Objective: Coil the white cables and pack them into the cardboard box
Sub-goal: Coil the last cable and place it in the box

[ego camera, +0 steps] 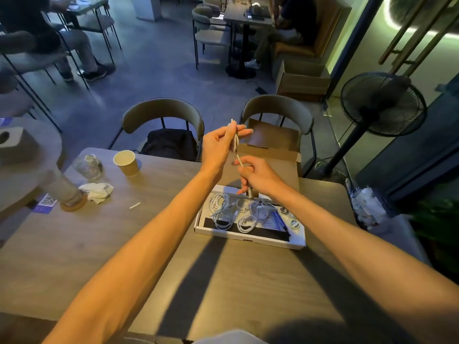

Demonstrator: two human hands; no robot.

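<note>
Over the box (248, 236), the left hand (218, 145) pinches a white cable (239, 159); the right hand (260, 176), at five o'clock from it, grips the same cable.

2 bare forearms (154, 244); long nails on fingers (244, 132) of the left hand (218, 145) (pale garment (231, 338) below).

left hand (218, 145) pinches white cable (239, 159) | right hand (260, 177) grips lower | cardboard box (248, 235) below
</note>
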